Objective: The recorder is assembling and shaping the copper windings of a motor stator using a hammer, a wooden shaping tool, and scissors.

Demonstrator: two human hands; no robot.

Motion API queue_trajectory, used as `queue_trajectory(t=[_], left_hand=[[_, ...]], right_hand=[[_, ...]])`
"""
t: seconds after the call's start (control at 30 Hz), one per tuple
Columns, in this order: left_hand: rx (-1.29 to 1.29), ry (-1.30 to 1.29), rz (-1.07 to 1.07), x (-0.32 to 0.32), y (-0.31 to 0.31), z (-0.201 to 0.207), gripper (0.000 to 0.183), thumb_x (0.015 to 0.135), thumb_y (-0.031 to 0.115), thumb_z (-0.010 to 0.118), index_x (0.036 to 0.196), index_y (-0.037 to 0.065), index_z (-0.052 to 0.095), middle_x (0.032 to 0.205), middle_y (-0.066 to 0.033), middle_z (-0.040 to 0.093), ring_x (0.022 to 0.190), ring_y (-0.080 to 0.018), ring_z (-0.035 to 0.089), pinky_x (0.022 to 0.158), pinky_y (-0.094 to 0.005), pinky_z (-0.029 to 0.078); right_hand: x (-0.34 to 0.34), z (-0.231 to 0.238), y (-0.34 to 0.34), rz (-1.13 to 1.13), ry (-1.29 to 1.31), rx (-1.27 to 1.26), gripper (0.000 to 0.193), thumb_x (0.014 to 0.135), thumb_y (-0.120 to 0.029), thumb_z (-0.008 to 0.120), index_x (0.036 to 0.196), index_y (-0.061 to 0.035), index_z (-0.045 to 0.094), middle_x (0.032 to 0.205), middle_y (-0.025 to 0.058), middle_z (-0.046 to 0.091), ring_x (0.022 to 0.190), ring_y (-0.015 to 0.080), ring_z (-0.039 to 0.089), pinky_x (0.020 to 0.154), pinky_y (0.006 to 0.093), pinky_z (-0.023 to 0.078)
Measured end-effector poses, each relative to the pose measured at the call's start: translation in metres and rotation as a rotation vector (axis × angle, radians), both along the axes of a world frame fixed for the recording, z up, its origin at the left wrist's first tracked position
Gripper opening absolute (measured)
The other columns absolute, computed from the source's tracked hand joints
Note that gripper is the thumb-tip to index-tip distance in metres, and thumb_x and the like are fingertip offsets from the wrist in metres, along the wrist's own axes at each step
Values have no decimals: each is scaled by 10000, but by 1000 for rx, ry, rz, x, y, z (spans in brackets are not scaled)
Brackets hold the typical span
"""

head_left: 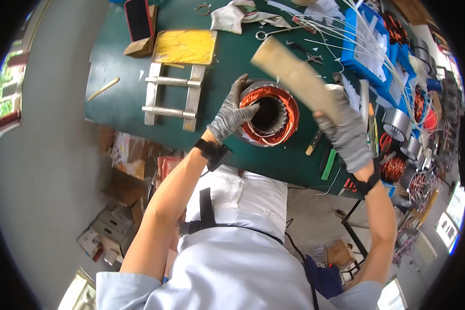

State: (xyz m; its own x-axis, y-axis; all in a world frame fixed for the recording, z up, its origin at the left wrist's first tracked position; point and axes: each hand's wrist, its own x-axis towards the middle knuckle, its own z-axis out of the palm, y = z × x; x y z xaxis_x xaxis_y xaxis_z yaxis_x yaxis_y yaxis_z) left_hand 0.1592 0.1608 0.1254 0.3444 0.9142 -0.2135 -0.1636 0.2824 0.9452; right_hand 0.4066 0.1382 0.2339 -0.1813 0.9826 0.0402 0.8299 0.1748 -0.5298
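Note:
A motor stator with orange-red copper windings stands on the green table in front of me, its round bore facing up. My left hand, in a grey knit glove, is closed on the stator's left side, with the thumb reaching over the winding toward the bore. In my gloved right hand is a thick, pale wooden club, gripped at its lower end. The club is raised and slants up to the left, its far end beyond the stator and apart from it. Motion blurs the club and right hand a little.
Left of the stator lies a metal frame, with a yellow tray and a phone behind it. Blue bins with white strips and wires crowd the right. Pliers and a green-handled tool lie nearby.

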Motion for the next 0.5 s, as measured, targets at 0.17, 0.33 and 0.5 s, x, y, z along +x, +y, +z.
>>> queue_trajectory(t=[0.17, 0.33, 0.5], left_hand=[[11, 185, -139, -12, 13, -32, 697, 647, 235, 793, 1219, 38, 448, 1166, -126, 508, 1086, -233, 495, 938, -315, 397], [-300, 153, -222, -5, 20, -11, 724, 744, 175, 720, 1322, 10, 316, 1149, -86, 521, 998, -137, 522, 885, -281, 436], [-296, 116, -280, 1, 26, 7, 718, 739, 208, 693, 1316, -17, 330, 1112, -94, 535, 989, -150, 526, 884, -281, 424]], right_hand=[[4, 8, 59, 398, -457, -257, 562, 826, -484, 534, 1132, -13, 510, 825, 196, 633, 751, 318, 625, 669, 376, 500], [-15, 18, 70, 372, -366, -379, 521, 784, -465, 611, 1048, -19, 562, 877, 219, 615, 880, 347, 593, 781, 406, 463], [28, -3, 112, 379, -108, -587, 466, 820, -512, 529, 992, -79, 557, 799, 150, 603, 722, 292, 600, 622, 375, 470]])
